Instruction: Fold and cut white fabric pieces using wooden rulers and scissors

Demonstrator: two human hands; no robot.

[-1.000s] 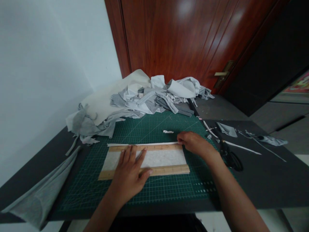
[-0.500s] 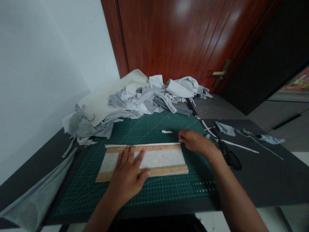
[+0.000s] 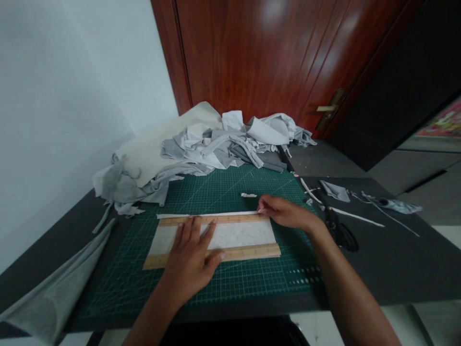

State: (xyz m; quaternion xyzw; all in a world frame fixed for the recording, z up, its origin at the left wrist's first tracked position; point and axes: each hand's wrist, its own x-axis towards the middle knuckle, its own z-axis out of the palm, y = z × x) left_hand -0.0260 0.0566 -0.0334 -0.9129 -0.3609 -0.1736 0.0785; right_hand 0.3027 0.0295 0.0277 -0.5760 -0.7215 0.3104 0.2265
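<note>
A pale rectangular piece of fabric [image 3: 248,233] lies on the green cutting mat [image 3: 245,281]. Two wooden strips with small marks, like rulers, rest along it: the far strip [image 3: 237,219] and the near strip [image 3: 248,252]. My left hand [image 3: 192,252] lies flat across the middle, fingers spread, its fingertips on the far strip and its thumb on the near one. Beyond the far strip runs a narrow white fabric edge [image 3: 219,214]. My right hand [image 3: 279,210] pinches this edge near its right end; the exact fold under the fingertips is hidden.
Grey and white fabric scraps [image 3: 223,144] are heaped at the back against the door. A small white scrap [image 3: 248,195] lies on the mat. Black-handled scissors [image 3: 340,233] and thin strips lie at right. Grey cloth [image 3: 61,288] hangs over the left front edge.
My right hand has shifted a little left along the white fabric edge, from its right end. My left hand stays in place on the strips.
</note>
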